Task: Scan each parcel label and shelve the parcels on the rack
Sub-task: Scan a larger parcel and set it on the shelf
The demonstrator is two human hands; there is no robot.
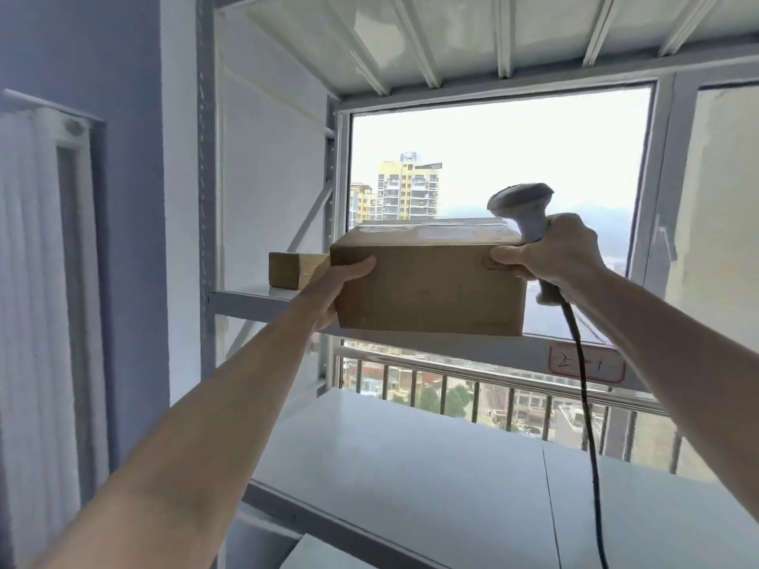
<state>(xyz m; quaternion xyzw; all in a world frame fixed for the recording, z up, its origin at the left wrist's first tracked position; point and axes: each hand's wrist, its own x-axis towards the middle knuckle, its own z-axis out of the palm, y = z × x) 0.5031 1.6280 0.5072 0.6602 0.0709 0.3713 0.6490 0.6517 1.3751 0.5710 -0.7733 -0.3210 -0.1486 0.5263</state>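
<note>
A brown cardboard parcel (429,287) with a label on its top face is held up at the front edge of the rack's middle shelf (246,299). My left hand (332,287) grips its left side. My right hand (554,250) presses the parcel's upper right corner with the thumb and fingers while also holding a grey handheld scanner (523,209), whose black cable (587,404) hangs down. A smaller brown parcel (289,269) lies on the same shelf at the far left, partly hidden behind my left hand.
The grey metal rack has a shelf overhead (410,39) and a white lower shelf (410,466). A handwritten tag (587,363) is stuck on the middle shelf's front edge. Behind the rack is a window (513,158) with railings. A radiator (37,281) stands at left.
</note>
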